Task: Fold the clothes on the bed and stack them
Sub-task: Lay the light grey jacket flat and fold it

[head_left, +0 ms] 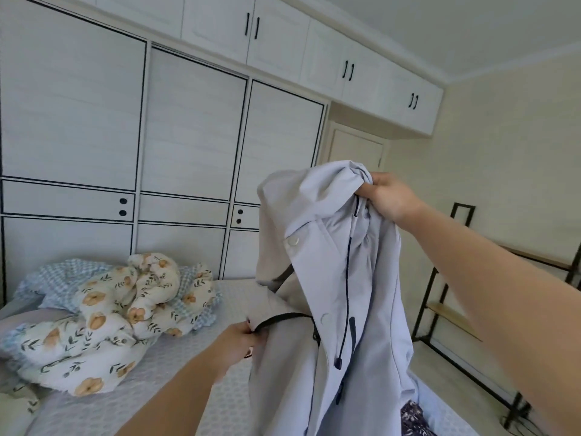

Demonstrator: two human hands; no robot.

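Observation:
A pale lilac-grey jacket [333, 278] with snap buttons and a dark drawcord hangs in the air over the bed [176, 388]. My right hand [388, 196] grips a bunch of its fabric at the top, arm raised. Lower down, my left hand [239, 341] pinches a dark-trimmed edge of the jacket at its left side. A dark patterned garment [413, 420] peeks out beneath the jacket at the bottom of the view.
A crumpled floral quilt [110, 319] and a blue checked cloth [59, 278] lie heaped at the bed's far left. White wardrobes [188, 136] stand behind the bed. A black metal shelf rack [452, 297] stands on the floor to the right.

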